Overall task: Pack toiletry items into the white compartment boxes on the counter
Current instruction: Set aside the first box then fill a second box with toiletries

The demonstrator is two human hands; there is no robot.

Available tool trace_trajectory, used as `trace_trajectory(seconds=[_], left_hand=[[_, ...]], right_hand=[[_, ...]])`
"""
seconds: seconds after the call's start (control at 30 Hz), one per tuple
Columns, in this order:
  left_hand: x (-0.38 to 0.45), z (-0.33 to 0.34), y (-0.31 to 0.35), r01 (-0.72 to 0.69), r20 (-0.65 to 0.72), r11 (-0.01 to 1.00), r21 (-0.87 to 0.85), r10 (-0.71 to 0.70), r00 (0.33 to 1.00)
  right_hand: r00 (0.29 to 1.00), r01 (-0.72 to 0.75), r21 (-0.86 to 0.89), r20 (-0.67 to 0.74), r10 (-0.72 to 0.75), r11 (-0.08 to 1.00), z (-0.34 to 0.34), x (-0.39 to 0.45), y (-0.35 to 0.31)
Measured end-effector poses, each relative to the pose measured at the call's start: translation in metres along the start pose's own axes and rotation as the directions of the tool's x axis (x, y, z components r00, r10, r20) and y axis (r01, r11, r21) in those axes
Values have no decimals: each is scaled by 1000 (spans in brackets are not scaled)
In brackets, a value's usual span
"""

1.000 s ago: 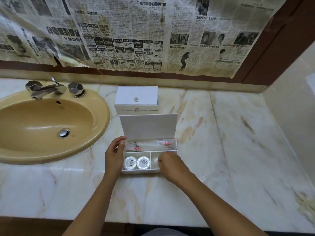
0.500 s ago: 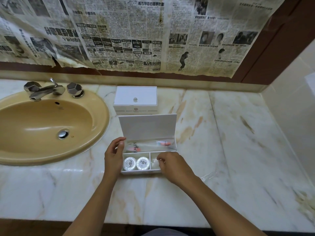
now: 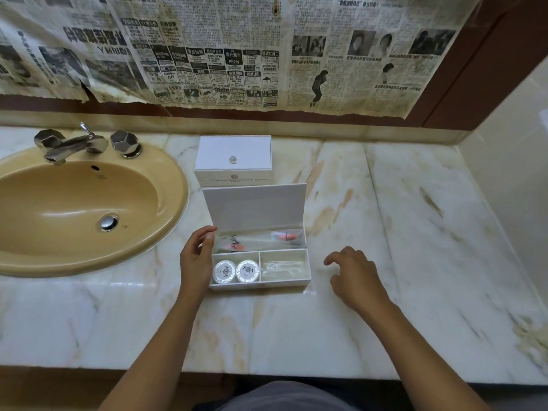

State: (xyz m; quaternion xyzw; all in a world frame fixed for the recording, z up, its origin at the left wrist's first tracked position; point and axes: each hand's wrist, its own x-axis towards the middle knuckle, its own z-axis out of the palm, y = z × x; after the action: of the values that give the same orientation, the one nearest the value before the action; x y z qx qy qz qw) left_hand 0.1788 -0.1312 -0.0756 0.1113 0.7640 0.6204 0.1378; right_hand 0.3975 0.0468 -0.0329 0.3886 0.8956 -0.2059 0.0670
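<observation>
The open compartment box point(image 3: 258, 262) sits mid-counter point(image 3: 415, 262), near its front edge. The left hand point(image 3: 195, 259) cups its left wall, apparently steadying it; the right hand point(image 3: 354, 275) hovers beside it, fingers loose, empty.

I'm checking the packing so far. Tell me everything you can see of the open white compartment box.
The open white compartment box looks like rigid plastic or card. It sits on the marble counter, in front of a closed white box. Its hinged lid stands upright at the back. The long rear compartment holds clear-wrapped items with orange parts; front left holds two round wrapped discs; front right holds thin white pieces. The left hand rests against its left side; the right hand is apart.
</observation>
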Motion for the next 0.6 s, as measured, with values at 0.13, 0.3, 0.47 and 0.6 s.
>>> trace_trajectory(seconds=[0.13,0.3,0.47,0.6], left_hand=[[-1,0,-1,-1,4,1000,11,1,1000],[-1,-1,-2,-1,-2,1000,-1,1,1000],[0,-1,-2,4,0,1000,-2,-4,1000],[0,-1,-3,9,-1,1000,-5,-9,1000]], right_hand=[[975,-90,-186,184,125,978,8,-8,13],[963,-148,-128,209,172,981,17,-12,18],[970,-137,-161,177,165,977,10,-11,20],[951,-126,-209,254,178,970,9,-13,20]])
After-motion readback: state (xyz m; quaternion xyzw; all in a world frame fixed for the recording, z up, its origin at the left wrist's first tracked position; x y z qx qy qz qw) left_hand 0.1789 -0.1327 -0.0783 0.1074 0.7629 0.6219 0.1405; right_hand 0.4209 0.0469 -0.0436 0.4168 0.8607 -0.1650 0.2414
